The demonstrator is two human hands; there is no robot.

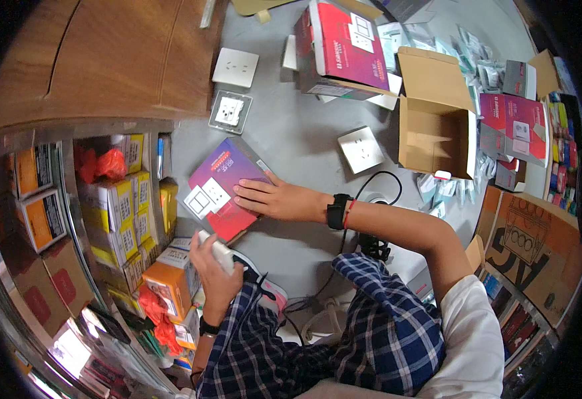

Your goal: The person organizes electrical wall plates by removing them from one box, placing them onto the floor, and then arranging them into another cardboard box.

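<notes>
My right hand (pixel 263 198) lies spread on the top of a purple and red cardboard box (pixel 231 169), which stands on the floor with wall sockets printed on it. In my left hand (pixel 216 279) is a white wall socket plate (pixel 218 252), gripped by its edges just off the near corner of that box, beside my shoe (pixel 273 294). Beyond the box, a socket seen from its back (pixel 230 112) and a white socket plate (pixel 236 67) rest on the floor. Another white socket (pixel 361 149) lies to the right of my right hand.
An opened cardboard box (pixel 435 132) and a red and purple box (pixel 353 45) stand ahead. Small plastic packets (pixel 490 75) are scattered at the right. Shelves with yellow and white boxes (pixel 116 204) line the left, under a wooden cabinet (pixel 111 55). A black cable (pixel 343 244) runs near my legs.
</notes>
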